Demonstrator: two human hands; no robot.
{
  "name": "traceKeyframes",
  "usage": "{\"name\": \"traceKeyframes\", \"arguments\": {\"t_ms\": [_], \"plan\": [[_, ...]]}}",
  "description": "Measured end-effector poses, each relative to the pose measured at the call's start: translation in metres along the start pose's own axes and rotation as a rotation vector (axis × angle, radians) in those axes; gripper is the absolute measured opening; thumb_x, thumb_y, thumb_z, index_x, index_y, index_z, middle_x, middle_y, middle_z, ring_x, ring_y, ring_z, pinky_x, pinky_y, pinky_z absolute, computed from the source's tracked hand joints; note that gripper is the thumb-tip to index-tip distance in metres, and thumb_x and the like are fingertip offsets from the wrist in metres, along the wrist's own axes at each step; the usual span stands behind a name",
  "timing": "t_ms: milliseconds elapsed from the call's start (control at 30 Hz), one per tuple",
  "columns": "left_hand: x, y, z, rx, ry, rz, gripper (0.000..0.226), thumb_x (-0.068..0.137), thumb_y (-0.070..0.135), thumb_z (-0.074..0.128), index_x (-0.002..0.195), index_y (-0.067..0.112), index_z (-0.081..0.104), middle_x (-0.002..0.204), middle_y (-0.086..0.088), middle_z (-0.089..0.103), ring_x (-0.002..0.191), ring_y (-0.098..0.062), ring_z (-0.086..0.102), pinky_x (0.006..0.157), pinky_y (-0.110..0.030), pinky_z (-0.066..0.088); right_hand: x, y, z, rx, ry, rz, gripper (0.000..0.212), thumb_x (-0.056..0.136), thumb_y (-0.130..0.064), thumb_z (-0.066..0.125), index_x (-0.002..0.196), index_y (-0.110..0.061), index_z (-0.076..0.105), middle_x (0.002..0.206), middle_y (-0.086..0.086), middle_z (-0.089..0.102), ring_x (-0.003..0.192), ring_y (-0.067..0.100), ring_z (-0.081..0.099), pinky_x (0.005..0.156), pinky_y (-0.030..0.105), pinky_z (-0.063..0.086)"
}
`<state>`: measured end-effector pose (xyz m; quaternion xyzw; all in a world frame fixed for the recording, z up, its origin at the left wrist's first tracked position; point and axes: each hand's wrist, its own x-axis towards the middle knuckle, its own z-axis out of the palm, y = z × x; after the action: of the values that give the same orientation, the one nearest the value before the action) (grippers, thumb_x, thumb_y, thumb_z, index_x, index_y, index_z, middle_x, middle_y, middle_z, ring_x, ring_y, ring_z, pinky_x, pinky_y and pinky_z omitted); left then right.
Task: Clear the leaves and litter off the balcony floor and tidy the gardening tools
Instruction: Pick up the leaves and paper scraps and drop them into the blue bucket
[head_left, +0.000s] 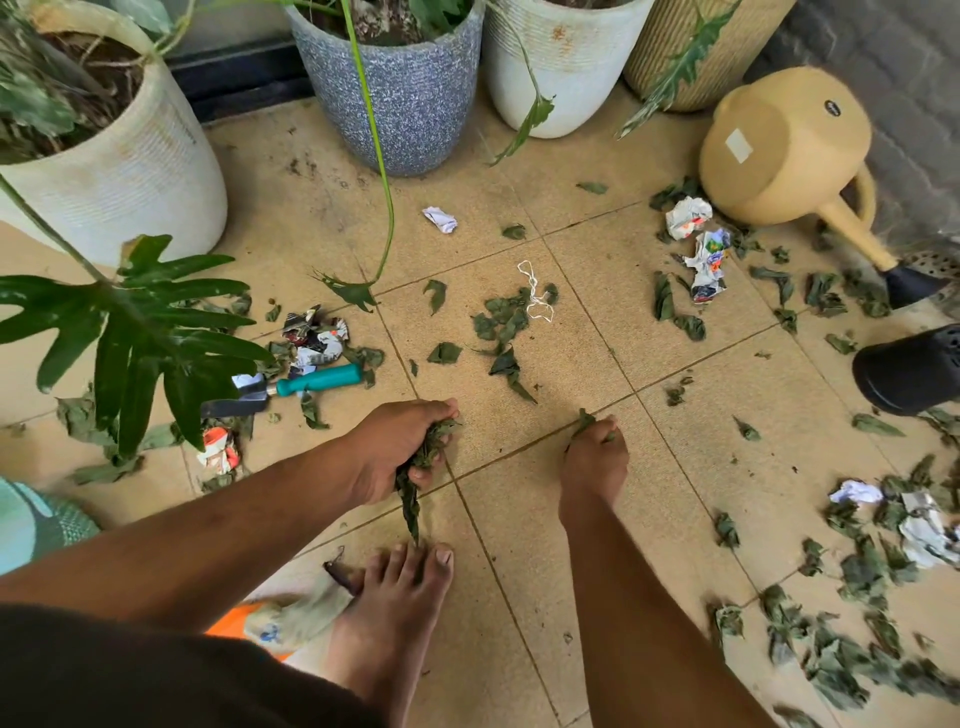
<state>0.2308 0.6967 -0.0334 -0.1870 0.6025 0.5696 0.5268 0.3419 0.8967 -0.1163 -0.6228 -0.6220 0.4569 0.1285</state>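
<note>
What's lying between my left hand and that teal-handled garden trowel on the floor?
Nothing solid. The left hand, gripping a bunch of wilted leaves, has only bare tan tiled floor and one loose leaf between it and the teal-handled trowel.

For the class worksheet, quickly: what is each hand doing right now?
Left hand: fingers curled round a bunch of leaves.
Right hand: fingers pinching a leaf off the floor.

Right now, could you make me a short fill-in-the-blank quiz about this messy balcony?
1. The left hand grips a bunch of ____.
2. The trowel has a ____ handle.
3. The watering can lies on its ____.
4. The white string lies on the ____.

Missing words: leaves; teal; side; floor
</note>
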Motion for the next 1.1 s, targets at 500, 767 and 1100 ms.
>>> {"name": "traceKeyframes", "arguments": {"t_ms": [500, 767, 1100], "plan": [[-0.006, -0.007, -0.012, 0.006, 0.012, 0.039, 0.021, 0.107, 0.033, 0.064, 0.103, 0.013, 0.058, 0.066, -0.004, 0.051, 0.05, -0.015, 0.04, 0.041, -0.02, 0.026, 0.015, -0.048, 0.043, -0.52, -0.071, -0.739, 0.035, 0.112, -0.046, 0.037, 0.119, -0.02, 0.059, 0.082, 0.0, 0.068, 0.06, 0.016, 0.061, 0.047, 0.021, 0.045], [-0.016, -0.014, -0.047, 0.069, 0.094, 0.017, 0.021, 0.107, 0.034, 0.063, 0.102, 0.013, 0.064, 0.067, -0.003, 0.051, 0.054, -0.015, 0.039, 0.044, -0.023, 0.025, 0.018, -0.064, 0.071, -1.123, -0.232, -1.219, 0.056, 0.105, -0.066, 0.026, 0.134, -0.018, 0.031, 0.109, 0.015, 0.06, 0.071, 0.029, 0.07, 0.052, 0.036, 0.058], [-0.015, -0.01, -0.04, 0.025, 0.102, 0.026, 0.019, 0.107, 0.032, 0.065, 0.102, 0.014, 0.061, 0.067, -0.004, 0.051, 0.053, -0.016, 0.038, 0.043, -0.023, 0.026, 0.005, -0.032, 0.053, -1.128, -0.334, -1.24, 0.034, 0.111, -0.042, 0.036, 0.132, -0.017, 0.04, 0.104, 0.005, 0.063, 0.076, 0.02, 0.07, 0.061, 0.033, 0.059]]}}
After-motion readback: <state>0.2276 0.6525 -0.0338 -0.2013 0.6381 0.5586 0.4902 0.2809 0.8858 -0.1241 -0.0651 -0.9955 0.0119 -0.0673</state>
